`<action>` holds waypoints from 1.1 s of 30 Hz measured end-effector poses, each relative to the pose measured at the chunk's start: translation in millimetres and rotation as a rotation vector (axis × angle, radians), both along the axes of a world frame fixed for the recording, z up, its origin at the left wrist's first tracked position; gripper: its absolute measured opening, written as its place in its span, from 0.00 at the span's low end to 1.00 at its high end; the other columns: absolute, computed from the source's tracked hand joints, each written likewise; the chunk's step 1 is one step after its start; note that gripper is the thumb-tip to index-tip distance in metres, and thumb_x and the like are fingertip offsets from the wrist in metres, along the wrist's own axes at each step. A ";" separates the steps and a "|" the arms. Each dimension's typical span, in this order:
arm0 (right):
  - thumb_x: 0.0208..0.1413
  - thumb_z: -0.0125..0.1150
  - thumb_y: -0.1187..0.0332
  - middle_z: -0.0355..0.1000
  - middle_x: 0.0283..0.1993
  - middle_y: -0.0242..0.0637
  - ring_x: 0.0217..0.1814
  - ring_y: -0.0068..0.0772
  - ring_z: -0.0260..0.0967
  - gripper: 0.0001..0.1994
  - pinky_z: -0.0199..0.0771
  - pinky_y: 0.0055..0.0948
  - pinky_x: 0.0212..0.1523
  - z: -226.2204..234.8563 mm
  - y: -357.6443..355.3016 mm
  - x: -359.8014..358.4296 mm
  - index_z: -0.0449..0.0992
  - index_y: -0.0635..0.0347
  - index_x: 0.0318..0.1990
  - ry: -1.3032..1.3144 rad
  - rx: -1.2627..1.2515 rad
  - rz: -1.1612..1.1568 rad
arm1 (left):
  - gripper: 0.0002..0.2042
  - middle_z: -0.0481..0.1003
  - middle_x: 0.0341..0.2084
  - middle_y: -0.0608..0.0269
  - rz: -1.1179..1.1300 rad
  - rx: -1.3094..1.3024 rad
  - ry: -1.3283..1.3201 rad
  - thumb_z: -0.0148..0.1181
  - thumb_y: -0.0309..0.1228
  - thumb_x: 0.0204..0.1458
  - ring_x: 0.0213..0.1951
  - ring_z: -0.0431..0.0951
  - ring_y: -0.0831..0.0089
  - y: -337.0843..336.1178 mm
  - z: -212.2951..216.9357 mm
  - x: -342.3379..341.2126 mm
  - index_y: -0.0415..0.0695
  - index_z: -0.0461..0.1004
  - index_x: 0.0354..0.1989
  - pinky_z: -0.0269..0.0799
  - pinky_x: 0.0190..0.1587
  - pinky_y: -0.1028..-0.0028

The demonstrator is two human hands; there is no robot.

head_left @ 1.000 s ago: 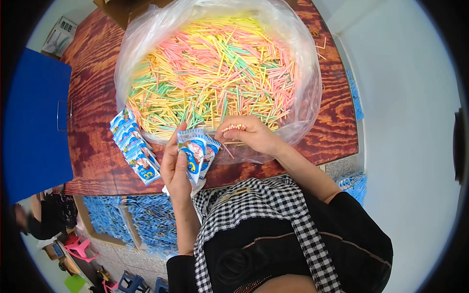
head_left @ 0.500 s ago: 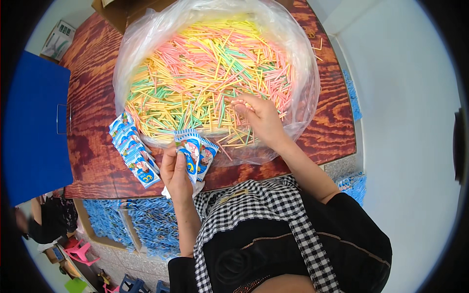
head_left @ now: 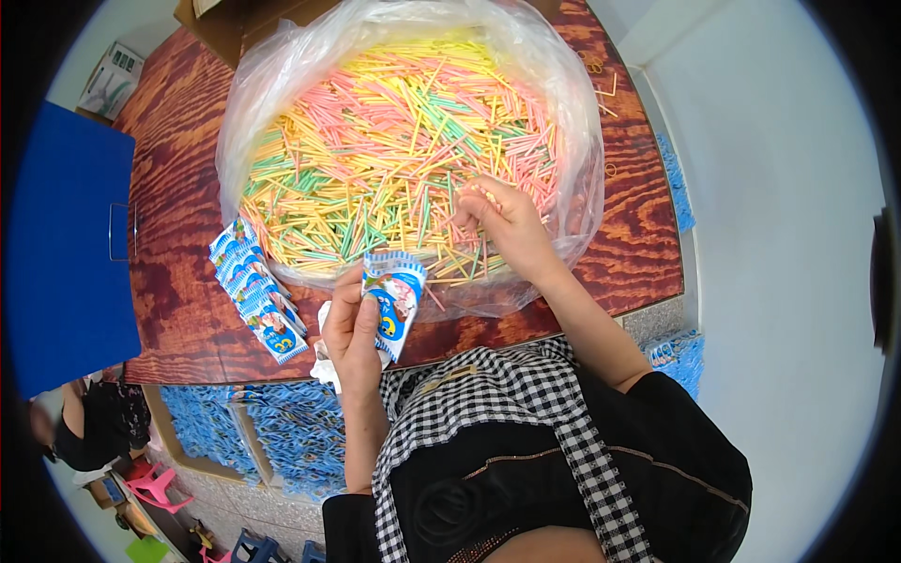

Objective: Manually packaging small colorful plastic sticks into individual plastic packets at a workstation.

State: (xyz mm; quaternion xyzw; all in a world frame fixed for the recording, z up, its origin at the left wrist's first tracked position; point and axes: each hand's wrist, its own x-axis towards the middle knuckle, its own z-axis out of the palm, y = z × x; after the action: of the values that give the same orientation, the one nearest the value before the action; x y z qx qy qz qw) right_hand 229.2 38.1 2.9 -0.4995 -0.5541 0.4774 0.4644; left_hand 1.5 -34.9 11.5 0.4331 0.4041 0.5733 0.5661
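A large clear plastic bag [head_left: 582,159] lies wide open on the table, filled with thin pink, yellow and green sticks [head_left: 404,141]. Over the bag's near right part, my right hand [head_left: 511,225] is closed with curled fingers; pale stick ends show between them. Closer to the table's front edge, my left hand [head_left: 352,333] pinches a small blue-and-white packet [head_left: 396,305] between thumb and fingers. Whether a second packet sits behind it, I cannot tell. A crumpled white tissue or cloth [head_left: 325,361] shows beside that hand. To its left lies an overlapping row of similar packets [head_left: 258,291].
A blue panel [head_left: 70,244] with a wire handle stands at the left. Behind the bag is a cardboard box [head_left: 216,28]. Loose sticks and rubber bands [head_left: 593,64] lie at the far right. Boxes of blue packets [head_left: 291,436] sit below the front edge; another person [head_left: 94,427] is at the lower left.
The packets fanned out in my left hand now show as a single one, and that hand has shifted slightly right. My right hand has moved a little right, its fingers more curled.
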 end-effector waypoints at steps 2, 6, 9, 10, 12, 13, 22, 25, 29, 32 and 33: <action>0.63 0.52 0.67 0.72 0.31 0.29 0.31 0.12 0.66 0.08 0.66 0.14 0.30 4.0 -4.2 -2.3 0.74 0.63 0.39 0.242 -0.194 0.100 | 0.06 0.65 0.58 0.53 0.006 -0.041 0.001 0.48 0.18 0.57 0.52 0.70 0.69 2.4 11.3 6.7 0.34 0.70 0.40 0.63 0.55 0.70; 0.61 0.53 0.68 0.72 0.28 0.31 0.30 0.22 0.69 0.07 0.69 0.23 0.31 0.7 -8.8 -10.6 0.71 0.62 0.37 0.212 -0.188 0.349 | 0.02 0.63 0.60 0.45 -0.169 0.421 0.735 0.53 0.21 0.50 0.60 0.66 0.49 15.8 47.8 30.4 0.37 0.69 0.31 0.57 0.62 0.56; 0.57 0.55 0.72 0.74 0.36 0.40 0.37 0.42 0.75 0.09 0.74 0.31 0.36 -18.2 -12.5 -20.8 0.72 0.58 0.45 0.065 0.272 0.367 | 0.04 0.64 0.59 0.46 -0.295 0.686 1.050 0.56 0.23 0.49 0.64 0.59 0.47 17.5 52.3 42.7 0.40 0.69 0.32 0.47 0.65 0.48; 0.57 0.55 0.72 0.74 0.36 0.40 0.37 0.42 0.75 0.09 0.74 0.31 0.36 -20.2 -12.3 -20.2 0.72 0.58 0.45 0.066 0.272 0.368 | 0.04 0.64 0.59 0.46 -0.293 0.684 1.052 0.56 0.23 0.49 0.64 0.59 0.47 18.8 50.9 42.3 0.40 0.69 0.32 0.47 0.65 0.48; 0.63 0.49 0.67 0.73 0.38 0.38 0.41 0.33 0.73 0.09 0.71 0.29 0.40 -27.7 -12.2 -18.0 0.73 0.61 0.42 -0.167 0.140 0.481 | 0.03 0.63 0.60 0.48 -0.357 0.697 1.213 0.56 0.23 0.50 0.65 0.58 0.52 21.4 47.5 40.7 0.40 0.69 0.32 0.44 0.66 0.48; 0.63 0.49 0.65 0.73 0.38 0.38 0.41 0.33 0.73 0.10 0.71 0.28 0.39 -29.2 -13.8 -19.6 0.73 0.60 0.43 -0.125 0.155 0.456 | 0.03 0.63 0.60 0.48 -0.362 0.696 1.211 0.56 0.23 0.50 0.65 0.58 0.52 22.0 45.5 40.5 0.40 0.69 0.32 0.44 0.66 0.48; 0.57 0.55 0.75 0.72 0.37 0.37 0.40 0.32 0.71 0.05 0.69 0.28 0.42 2.7 -19.3 -14.9 0.75 0.65 0.39 0.125 0.104 0.447 | 0.04 0.62 0.60 0.44 0.034 0.277 0.450 0.51 0.23 0.56 0.65 0.59 0.55 7.5 28.6 5.5 0.36 0.71 0.33 0.51 0.64 0.59; 0.56 0.55 0.76 0.72 0.36 0.37 0.41 0.31 0.70 0.05 0.67 0.27 0.43 2.4 -21.8 -18.3 0.75 0.66 0.38 0.142 0.094 0.430 | 0.05 0.68 0.52 0.53 0.323 0.026 0.153 0.49 0.22 0.58 0.52 0.68 0.68 2.6 9.9 -17.4 0.36 0.71 0.34 0.60 0.57 0.70; 0.57 0.56 0.74 0.72 0.35 0.37 0.39 0.31 0.69 0.05 0.67 0.27 0.42 4.4 -22.4 -22.2 0.75 0.66 0.38 0.160 0.147 0.447 | 0.05 0.71 0.43 0.62 0.369 -0.001 0.158 0.49 0.22 0.59 0.44 0.69 0.77 -8.0 -3.5 -28.4 0.35 0.72 0.36 0.62 0.51 0.76; 0.57 0.56 0.74 0.71 0.34 0.36 0.38 0.31 0.69 0.05 0.67 0.28 0.41 6.6 -23.8 -23.9 0.75 0.66 0.38 0.144 0.151 0.449 | 0.06 0.72 0.43 0.63 0.261 0.023 0.134 0.51 0.23 0.59 0.44 0.69 0.78 -7.8 -4.0 -28.9 0.34 0.72 0.39 0.62 0.50 0.78; 0.57 0.56 0.74 0.71 0.34 0.36 0.38 0.31 0.69 0.05 0.67 0.28 0.41 5.9 -24.2 -25.0 0.75 0.66 0.38 0.141 0.152 0.449 | 0.06 0.73 0.42 0.63 0.267 0.033 0.121 0.50 0.23 0.60 0.44 0.71 0.78 -7.9 -8.2 -29.0 0.35 0.72 0.41 0.64 0.50 0.78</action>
State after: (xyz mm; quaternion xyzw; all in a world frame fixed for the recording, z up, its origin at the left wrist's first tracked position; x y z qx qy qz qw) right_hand 204.1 13.9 8.8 -0.2928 -0.6517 0.5593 0.4204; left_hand -27.5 -42.7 3.3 0.4183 0.4821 0.6230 0.4522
